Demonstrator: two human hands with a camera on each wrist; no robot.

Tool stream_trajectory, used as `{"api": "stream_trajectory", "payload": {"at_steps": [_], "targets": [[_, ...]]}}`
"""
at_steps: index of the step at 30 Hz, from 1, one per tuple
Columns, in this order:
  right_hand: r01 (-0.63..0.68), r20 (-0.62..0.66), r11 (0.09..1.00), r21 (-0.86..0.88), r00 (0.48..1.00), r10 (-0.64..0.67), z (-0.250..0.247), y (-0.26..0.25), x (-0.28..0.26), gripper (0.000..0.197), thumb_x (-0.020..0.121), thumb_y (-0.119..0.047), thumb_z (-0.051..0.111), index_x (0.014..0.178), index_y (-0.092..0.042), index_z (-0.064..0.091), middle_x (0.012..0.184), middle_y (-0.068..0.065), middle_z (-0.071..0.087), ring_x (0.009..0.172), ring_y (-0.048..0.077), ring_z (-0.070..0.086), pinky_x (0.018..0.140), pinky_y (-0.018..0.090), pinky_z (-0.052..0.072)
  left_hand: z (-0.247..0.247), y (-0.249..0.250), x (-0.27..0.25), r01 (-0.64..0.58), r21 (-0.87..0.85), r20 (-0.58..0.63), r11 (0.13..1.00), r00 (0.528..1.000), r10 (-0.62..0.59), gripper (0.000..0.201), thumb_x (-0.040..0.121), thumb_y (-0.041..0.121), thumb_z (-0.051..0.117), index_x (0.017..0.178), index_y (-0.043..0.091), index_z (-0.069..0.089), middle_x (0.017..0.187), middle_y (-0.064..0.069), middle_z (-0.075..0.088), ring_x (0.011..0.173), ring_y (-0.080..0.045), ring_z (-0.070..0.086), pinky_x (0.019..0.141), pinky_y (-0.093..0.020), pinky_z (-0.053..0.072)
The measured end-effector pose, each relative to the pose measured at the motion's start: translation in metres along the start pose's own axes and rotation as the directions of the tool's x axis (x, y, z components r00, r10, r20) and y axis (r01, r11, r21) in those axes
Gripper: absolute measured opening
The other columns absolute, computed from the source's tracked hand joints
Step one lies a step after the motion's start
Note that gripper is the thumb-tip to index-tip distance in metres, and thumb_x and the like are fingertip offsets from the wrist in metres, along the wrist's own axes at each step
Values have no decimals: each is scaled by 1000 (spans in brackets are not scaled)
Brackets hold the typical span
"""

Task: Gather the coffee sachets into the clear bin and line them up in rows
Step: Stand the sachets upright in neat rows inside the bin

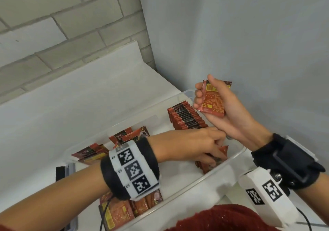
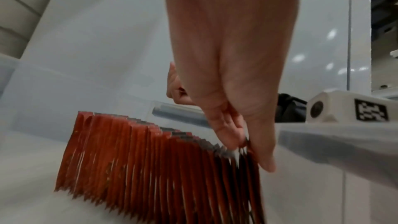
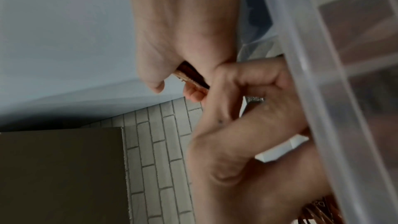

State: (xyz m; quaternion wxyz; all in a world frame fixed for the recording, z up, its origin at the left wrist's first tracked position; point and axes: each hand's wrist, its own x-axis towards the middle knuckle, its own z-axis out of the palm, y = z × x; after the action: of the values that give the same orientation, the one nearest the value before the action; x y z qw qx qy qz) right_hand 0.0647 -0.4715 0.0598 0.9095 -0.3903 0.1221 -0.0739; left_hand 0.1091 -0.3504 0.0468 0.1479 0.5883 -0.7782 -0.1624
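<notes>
Working inside the clear bin (image 1: 236,156) on the white worktop (image 1: 74,95). Left hand (image 1: 201,147) reaching across to the near end of the upright row of coffee sachets (image 2: 137,156), fingers (image 2: 228,130) curled onto the top edges of the last few packets, pinching or parting them. Right hand (image 1: 222,106) hovering above the bin's far corner, gripping a small stack of sachets (image 1: 212,99) between thumb and fingers, printed back facing the camera. Loose sachets (image 1: 130,136) lying flat and jumbled at the bin's left side, more (image 1: 124,211) heaped at the near corner under the left wrist.

Judging the step in hand: opening a gap at the row's end for the held stack.

Risks from here:
- Tipping the row domino-fashion, since the packets are standing on thin edges and leaning with nothing visibly bracing them.
- Letting the right-hand stack fan out or slip during the transfer, the foil looking slick.
- Snagging the wrist band or its cable on the loose packets below, scattering them.
- Dropping the stack in crooked, spoiling the row's alignment.
</notes>
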Motion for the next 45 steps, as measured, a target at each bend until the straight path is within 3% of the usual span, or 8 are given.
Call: {"api": "stream_trajectory", "payload": {"at_steps": [2, 7, 14, 22, 26, 32, 41, 45], "targets": [[0, 4, 1000, 0, 1000, 0, 0, 0, 0, 28, 88, -35, 53, 91, -8, 58, 73, 2, 51, 67, 11, 47, 67, 24, 44, 6, -1, 0, -51, 45, -41, 998, 998, 53, 12, 79, 6, 71, 90, 2, 72, 83, -3, 36, 83, -5, 20, 69, -4, 26], [-8, 10, 1000, -9, 1000, 8, 0, 0, 0, 29, 86, -36, 55, 92, -8, 58, 73, 1, 51, 67, 11, 47, 67, 23, 45, 14, -3, -2, -102, 135, -86, 986, 990, 114, 8, 85, 8, 67, 90, 3, 71, 83, -9, 41, 83, -16, 28, 67, -19, 19], [-18, 23, 999, 30, 1000, 18, 1, -1, 0, 29, 86, -34, 54, 95, -6, 57, 74, 2, 51, 66, 11, 47, 67, 24, 43, -3, 0, -9, 161, -199, 36, 967, 987, -157, 43, 100, 18, 47, 142, 12, 45, 96, -5, 51, 92, -16, 41, 87, -19, 34], [-79, 85, 996, 48, 994, 75, -1, 0, -2, 32, 85, -17, 43, 106, 2, 57, 87, 14, 66, 81, 26, 69, 83, 36, 57, -51, -7, -44, 486, -399, 86, 777, 864, -496, 23, 96, 22, 56, 115, 15, 67, 107, 3, 70, 96, -4, 62, 83, -9, 43], [-113, 95, 992, -62, 988, 118, -1, 1, -5, 27, 87, -10, 48, 107, 4, 59, 93, 20, 72, 92, 30, 72, 85, 37, 58, -55, -14, -63, 554, -433, -17, 711, 784, -621, 19, 93, 30, 58, 101, 20, 72, 88, 19, 68, 87, 4, 61, 77, -8, 40], [-58, 103, 976, -212, 991, 81, 0, 2, -4, 28, 84, -13, 59, 110, -2, 62, 101, 15, 73, 93, 24, 71, 78, 31, 58, -47, -11, -65, 477, -603, -206, 640, 681, -702, 32, 76, 44, 67, 98, 22, 68, 89, 4, 70, 86, -10, 64, 85, -29, 51], [-23, 104, 964, -265, 993, 53, -3, 5, -3, 31, 85, -18, 60, 111, -2, 63, 105, 13, 72, 99, 24, 69, 81, 29, 57, -34, -15, -54, 294, -699, -399, 651, 595, -697, 32, 80, 8, 74, 109, 9, 61, 93, -18, 65, 80, -28, 64, 83, -47, 54], [-51, 85, 979, -197, 994, 69, 0, 3, -1, 77, 67, -54, 68, 121, 1, 59, 102, 9, 68, 95, 18, 68, 91, 32, 55, -37, -16, -59, 179, -577, -656, 797, 479, -583, 24, 82, 0, 70, 101, 15, 68, 88, -13, 61, 79, -19, 61, 75, -30, 52]]}}
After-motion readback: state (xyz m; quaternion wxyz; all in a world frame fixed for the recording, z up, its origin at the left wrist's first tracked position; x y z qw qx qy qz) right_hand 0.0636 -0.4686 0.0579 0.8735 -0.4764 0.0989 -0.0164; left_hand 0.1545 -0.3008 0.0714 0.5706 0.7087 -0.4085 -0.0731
